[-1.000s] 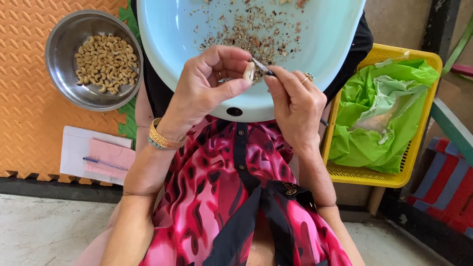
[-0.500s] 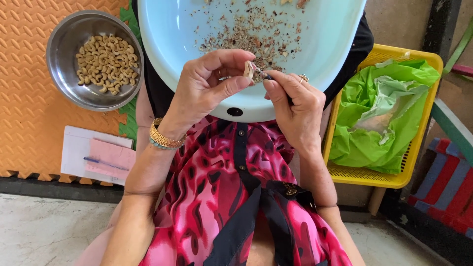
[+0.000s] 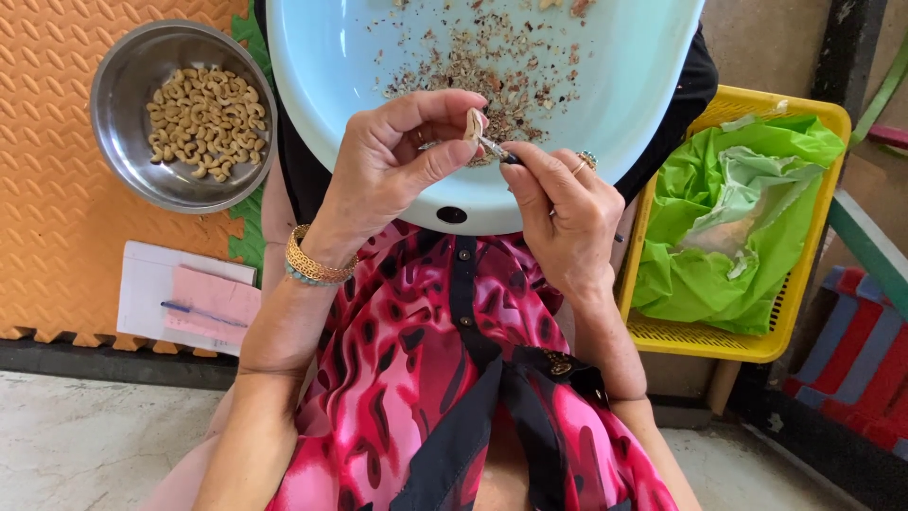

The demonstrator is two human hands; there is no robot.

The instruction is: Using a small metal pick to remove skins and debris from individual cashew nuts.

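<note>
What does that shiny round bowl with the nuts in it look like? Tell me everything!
The metal bowl is round, silver-grey and shiny, like steel, with a thin rolled rim. It sits upright on the orange foam mat, up at the left, away from both hands. Inside lies a loose pile of pale, curved cashew nuts, covering only the bottom. Its right edge meets a green mat piece and sits close beside the pale blue basin; whether they touch is unclear.

Left hand (image 3: 392,166) raised, thumb and forefinger pinched, right hand (image 3: 566,218) close beside, fingers (image 3: 530,166) curled, forearms bare, wrists bent inward
</note>
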